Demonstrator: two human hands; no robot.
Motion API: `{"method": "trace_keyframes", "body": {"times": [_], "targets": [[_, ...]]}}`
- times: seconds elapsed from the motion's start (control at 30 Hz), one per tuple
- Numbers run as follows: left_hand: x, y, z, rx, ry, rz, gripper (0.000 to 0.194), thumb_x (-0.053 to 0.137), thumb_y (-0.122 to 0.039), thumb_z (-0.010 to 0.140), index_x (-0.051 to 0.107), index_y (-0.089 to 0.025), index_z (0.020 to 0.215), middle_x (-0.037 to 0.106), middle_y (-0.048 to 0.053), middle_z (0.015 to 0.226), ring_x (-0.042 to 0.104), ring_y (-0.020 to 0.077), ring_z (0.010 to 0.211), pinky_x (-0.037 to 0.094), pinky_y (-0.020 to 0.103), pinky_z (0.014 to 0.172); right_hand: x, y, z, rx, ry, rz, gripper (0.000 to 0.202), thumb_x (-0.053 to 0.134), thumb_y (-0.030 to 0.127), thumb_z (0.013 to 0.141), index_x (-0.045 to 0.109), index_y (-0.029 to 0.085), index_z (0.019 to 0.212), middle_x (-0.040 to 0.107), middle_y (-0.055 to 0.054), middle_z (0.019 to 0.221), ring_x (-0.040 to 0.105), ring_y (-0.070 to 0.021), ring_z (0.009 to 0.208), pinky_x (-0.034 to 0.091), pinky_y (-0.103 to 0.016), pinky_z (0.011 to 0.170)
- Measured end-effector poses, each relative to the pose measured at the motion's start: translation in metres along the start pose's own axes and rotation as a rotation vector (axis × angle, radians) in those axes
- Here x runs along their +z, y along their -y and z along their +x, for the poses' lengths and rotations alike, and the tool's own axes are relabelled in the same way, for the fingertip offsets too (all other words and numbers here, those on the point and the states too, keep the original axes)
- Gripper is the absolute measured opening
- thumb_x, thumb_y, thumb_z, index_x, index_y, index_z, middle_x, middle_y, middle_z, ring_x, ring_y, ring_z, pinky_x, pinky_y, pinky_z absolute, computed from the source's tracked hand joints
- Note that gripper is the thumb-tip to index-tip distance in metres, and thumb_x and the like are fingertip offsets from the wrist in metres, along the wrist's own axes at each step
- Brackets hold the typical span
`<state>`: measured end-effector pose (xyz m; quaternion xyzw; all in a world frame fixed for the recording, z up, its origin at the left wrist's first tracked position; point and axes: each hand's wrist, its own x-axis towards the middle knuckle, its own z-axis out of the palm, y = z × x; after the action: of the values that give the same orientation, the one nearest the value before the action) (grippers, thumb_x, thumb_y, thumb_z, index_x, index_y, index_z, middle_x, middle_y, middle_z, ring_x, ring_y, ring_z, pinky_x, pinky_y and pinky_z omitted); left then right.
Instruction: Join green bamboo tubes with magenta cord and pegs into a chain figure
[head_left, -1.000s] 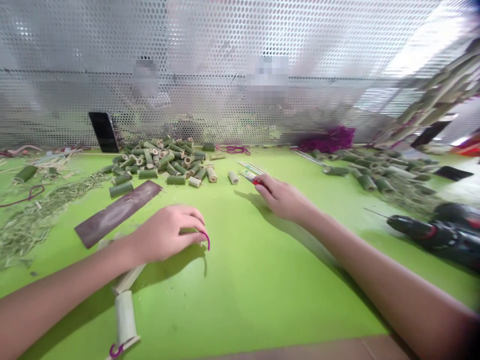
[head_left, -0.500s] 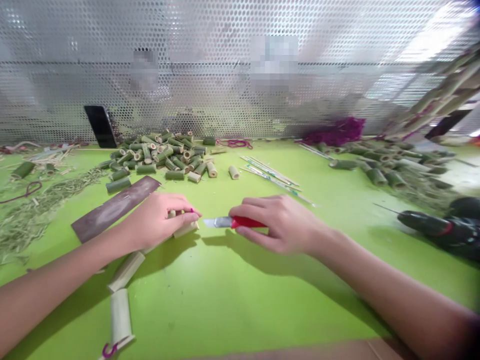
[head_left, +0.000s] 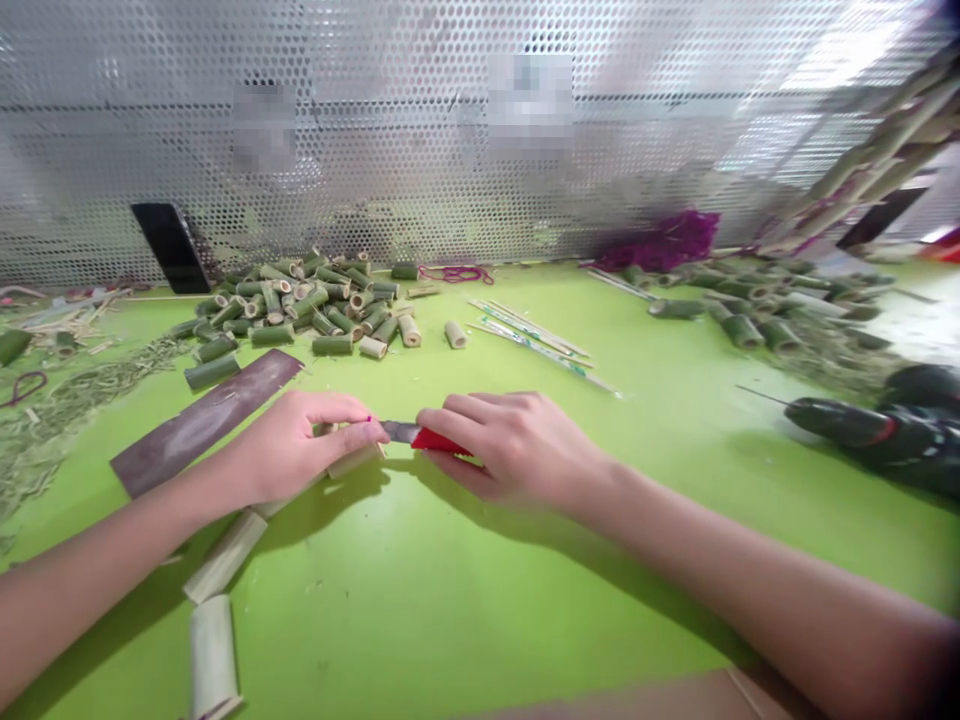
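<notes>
Utility knife (head_left: 431, 440) with a red handle sits in the right hand (head_left: 517, 445), whose grip is closed around it. The metal blade points left and reaches the fingertips of the left hand (head_left: 292, 445); whether it touches them cannot be told. The left grip is pinched, thumb against forefinger, on a purple cord (head_left: 369, 419) of which only a speck shows. A pale bamboo segment (head_left: 358, 460) lies just beneath those fingers, partly hidden by them. Two more pale bamboo pieces (head_left: 226, 555) trail toward the near side of the green counter (head_left: 375, 610), their ends almost meeting.

Beyond the left forearm, a flat brown strip (head_left: 206, 425) lies at a slant, marked with pale dust. Behind it spreads a heap of short green bamboo tubes (head_left: 307, 305), with a black phone (head_left: 171, 248) leaning at the back left and green shavings (head_left: 97, 400) to the left. One pale tube (head_left: 454, 335) rests apart at the right of the heap, near several thin sticks (head_left: 536, 345). Farther right are a purple bundle (head_left: 671, 240) by the perforated metal screen (head_left: 412, 120), more bamboo tubes, and a black drill (head_left: 840, 420) whose thin bit points left.
</notes>
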<state>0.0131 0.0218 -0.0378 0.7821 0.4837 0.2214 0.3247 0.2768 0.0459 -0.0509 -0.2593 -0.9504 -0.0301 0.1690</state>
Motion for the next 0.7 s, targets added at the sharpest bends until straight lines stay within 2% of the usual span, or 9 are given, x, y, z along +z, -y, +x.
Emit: {"method": "trace_keyframes", "body": {"times": [0.1,0.3,0.53,0.7], "targets": [[0.002,0.002,0.001,-0.052,0.045,-0.015,0.036,0.056,-0.055,0.097,0.078,-0.027,0.093,0.079,-0.001,0.098,0.069,0.0222,0.093,0.051,0.030,0.081,0.001,0.001,-0.001,0.051,0.000,-0.001,0.031,0.043,0.037,0.105,0.069,0.020,0.108,0.071,-0.005,0.085,0.056,-0.0155,0.065,0.027,-0.031,0.053],[0.008,0.004,0.003,0.038,0.027,0.018,0.040,0.053,-0.051,0.100,0.074,-0.021,0.082,0.074,0.001,0.086,0.064,0.0196,0.080,0.044,0.030,0.075,0.003,0.004,-0.001,0.093,0.021,0.044,0.030,0.044,0.037,0.105,0.066,0.018,0.112,0.070,-0.006,0.087,0.054,-0.0140,0.062,0.027,-0.030,0.053],[0.011,0.008,0.002,-0.031,0.038,-0.013,0.038,0.057,-0.050,0.098,0.074,-0.022,0.079,0.072,-0.001,0.082,0.063,0.0183,0.080,0.042,0.028,0.074,0.006,0.011,-0.003,0.119,0.023,0.000,0.033,0.037,0.036,0.107,0.064,0.017,0.107,0.068,-0.003,0.083,0.049,-0.0115,0.055,0.022,-0.029,0.048],[0.010,0.007,0.003,-0.030,0.042,-0.020,0.037,0.058,-0.046,0.098,0.072,-0.021,0.077,0.071,-0.002,0.079,0.060,0.0165,0.075,0.039,0.028,0.069,0.005,0.013,-0.003,0.128,0.025,-0.047,0.030,0.038,0.033,0.106,0.064,0.018,0.105,0.067,-0.001,0.081,0.049,-0.0111,0.054,0.020,-0.029,0.048]]}}
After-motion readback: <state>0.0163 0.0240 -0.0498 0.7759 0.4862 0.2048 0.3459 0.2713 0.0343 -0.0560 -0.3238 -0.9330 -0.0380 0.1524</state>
